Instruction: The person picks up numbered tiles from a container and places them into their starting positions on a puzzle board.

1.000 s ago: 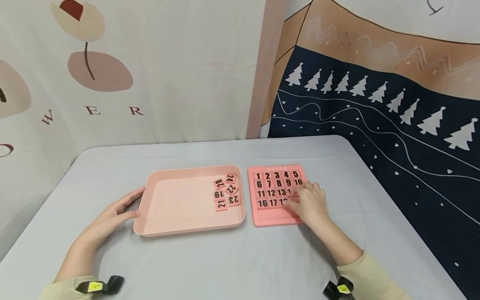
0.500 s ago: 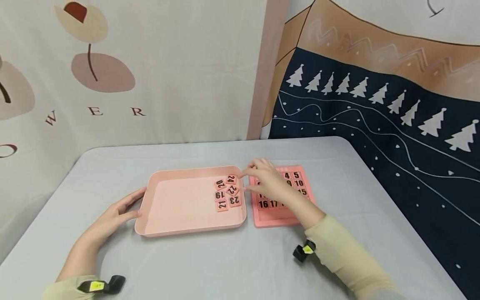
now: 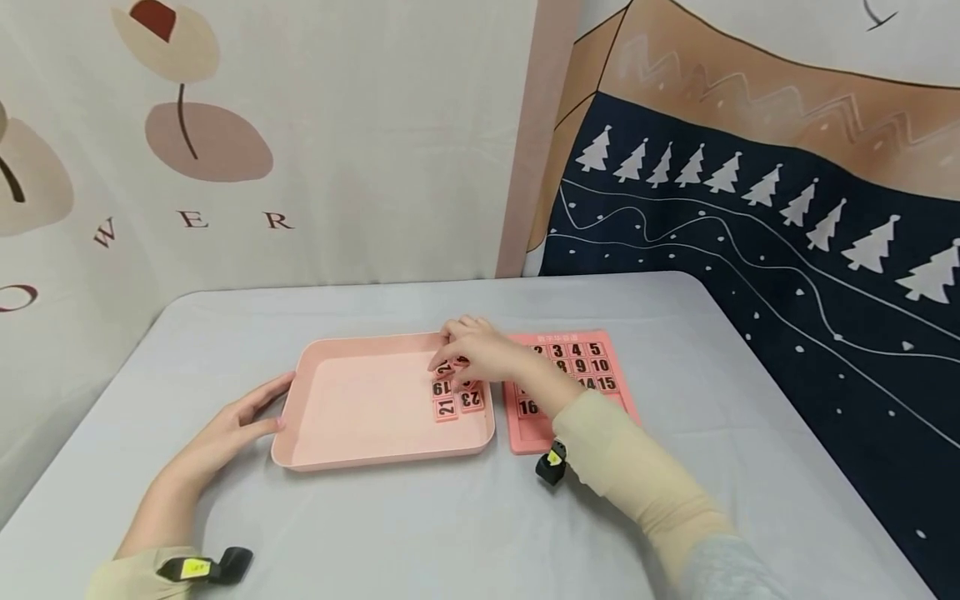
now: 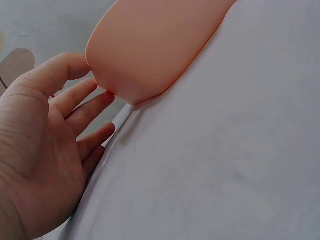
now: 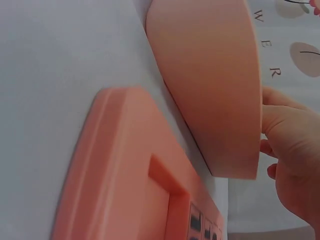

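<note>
My left hand [image 3: 225, 437] rests against the left end of a pale pink tray [image 3: 352, 408], its relaxed fingertips on the rim. In the left wrist view those fingers [image 4: 92, 112] spread along the tray's outer wall [image 4: 145, 50]. My right hand [image 3: 483, 352] reaches over the tray's right end, fingers bent down above several number tiles. Tile 21 [image 3: 446, 408], tile 23 [image 3: 471, 400] and tile 19 [image 3: 442, 388] show; others are partly hidden under the hand. In the right wrist view the tray wall [image 5: 210, 85] hides the right fingertips.
Right of the tray lies a pink number board [image 3: 531, 437] with rows of numbered tiles, partly covered by the right forearm. A white cloth [image 3: 375, 533] covers the table. Printed curtains [image 3: 375, 167] hang behind it.
My right hand has moved left from the number board, across the tray's right rim, to above the loose tiles. My left hand stays at the tray's left end.
</note>
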A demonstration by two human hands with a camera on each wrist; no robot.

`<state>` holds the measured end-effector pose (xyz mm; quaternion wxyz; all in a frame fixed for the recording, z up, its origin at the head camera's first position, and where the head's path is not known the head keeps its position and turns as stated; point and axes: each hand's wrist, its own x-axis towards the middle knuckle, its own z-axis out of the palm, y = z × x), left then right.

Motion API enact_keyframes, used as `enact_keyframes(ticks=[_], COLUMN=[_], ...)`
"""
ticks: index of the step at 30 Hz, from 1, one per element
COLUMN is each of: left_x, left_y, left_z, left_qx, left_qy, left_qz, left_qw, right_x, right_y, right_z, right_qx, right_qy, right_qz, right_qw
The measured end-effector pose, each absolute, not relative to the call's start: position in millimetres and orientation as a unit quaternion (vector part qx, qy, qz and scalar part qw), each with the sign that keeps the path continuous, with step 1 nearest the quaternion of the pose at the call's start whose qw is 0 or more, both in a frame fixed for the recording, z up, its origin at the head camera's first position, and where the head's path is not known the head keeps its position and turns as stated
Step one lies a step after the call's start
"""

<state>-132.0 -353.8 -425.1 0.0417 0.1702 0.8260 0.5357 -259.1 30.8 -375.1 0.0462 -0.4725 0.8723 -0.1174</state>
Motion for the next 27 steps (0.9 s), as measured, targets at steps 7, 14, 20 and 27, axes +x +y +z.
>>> enact_keyframes(ticks=[7,14,20,27], left_x=[-133,-132,-131,-131], left_y=[-353,-355,-354,-353], left_z=[-426,-426,-424,-423], left_qx=[0.173,0.172,0.163,0.170], left_qy=[0.825,0.826,0.831,0.825], left_qz=[0.536,0.536,0.530,0.537], left_qw=[0.047,0.042,0.044,0.045], right_x=[-258,-257,-257,-258], right_y=[24,20,18,20], right_z=[-377,-377,-379,-383], right_qx=[-0.480,-0.487,-0.492,-0.489], right_qy=[0.872,0.870,0.867,0.869], right_qz=[-0.072,-0.052,-0.042,-0.053], right_qw=[0.062,0.058,0.062,0.054])
